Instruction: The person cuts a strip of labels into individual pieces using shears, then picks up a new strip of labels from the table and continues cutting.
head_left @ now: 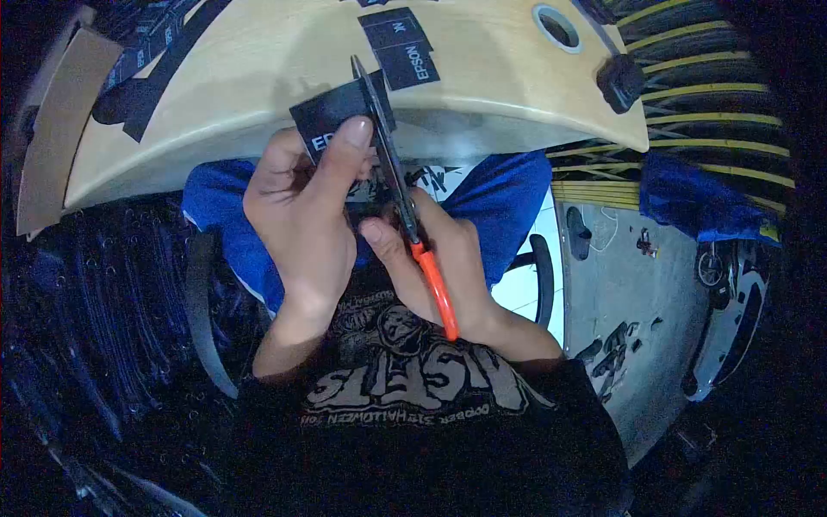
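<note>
My left hand pinches a black card piece with white lettering, of which "EP" shows; the thumb covers the rest. In my right hand is a pair of scissors with an orange handle. Their dark blades point away from me and cross the right side of the card, with a narrow part of it showing beyond them. Just past the hands, black pieces marked "EPSON" lie on the pale wooden table.
Black lettered strips and brown cardboard are at the table's left end. A round hole and a dark lumpy object are at the right. Beyond stands a yellow folding gate. Dark scraps lie on the floor.
</note>
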Demonstrator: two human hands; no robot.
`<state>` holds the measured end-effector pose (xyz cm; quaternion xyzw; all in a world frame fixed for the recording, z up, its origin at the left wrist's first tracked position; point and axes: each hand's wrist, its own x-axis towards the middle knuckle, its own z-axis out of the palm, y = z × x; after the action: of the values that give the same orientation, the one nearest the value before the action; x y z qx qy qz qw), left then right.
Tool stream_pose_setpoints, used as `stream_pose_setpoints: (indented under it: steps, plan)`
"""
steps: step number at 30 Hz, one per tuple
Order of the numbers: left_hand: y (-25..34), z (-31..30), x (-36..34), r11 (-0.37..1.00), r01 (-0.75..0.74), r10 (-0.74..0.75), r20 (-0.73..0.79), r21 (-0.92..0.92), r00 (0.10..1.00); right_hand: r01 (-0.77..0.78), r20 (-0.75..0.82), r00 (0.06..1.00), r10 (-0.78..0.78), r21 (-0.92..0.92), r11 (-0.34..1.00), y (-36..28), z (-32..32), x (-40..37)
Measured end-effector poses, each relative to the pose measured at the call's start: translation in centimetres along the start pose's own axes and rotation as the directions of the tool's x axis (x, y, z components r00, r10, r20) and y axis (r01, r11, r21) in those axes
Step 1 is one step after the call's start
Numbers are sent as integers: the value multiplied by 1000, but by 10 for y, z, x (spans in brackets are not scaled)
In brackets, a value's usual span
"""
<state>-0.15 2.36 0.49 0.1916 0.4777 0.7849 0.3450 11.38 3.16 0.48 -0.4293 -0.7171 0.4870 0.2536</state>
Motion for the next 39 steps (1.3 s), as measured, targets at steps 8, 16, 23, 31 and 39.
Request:
stream_pose_setpoints:
  steps: [8, 16, 23, 31, 39]
  plan:
    - [-16, -18, -7, 998, 23, -20, -48, 67, 999, -68, 57, 996, 73, -90, 994, 9, 6, -7]
    - [-24, -36, -8, 991, 86, -82, -35, 107, 996, -96, 106, 990, 95, -2, 995, 19, 6, -14]
    - [-17, -39, -8, 985, 86, -101, 99, 147, 990, -410, 301, 899, 318, 327, 851, 34, -26, -47]
    - [-6, -32, -10, 961, 30, -80, 176, 273, 981, -427, 221, 904, 367, 402, 810, 60, -55, -79]
    - [54, 17, 96, 783, -178, -137, 444, 596, 885, -444, 258, 887, 383, 251, 860, 57, -52, -65]
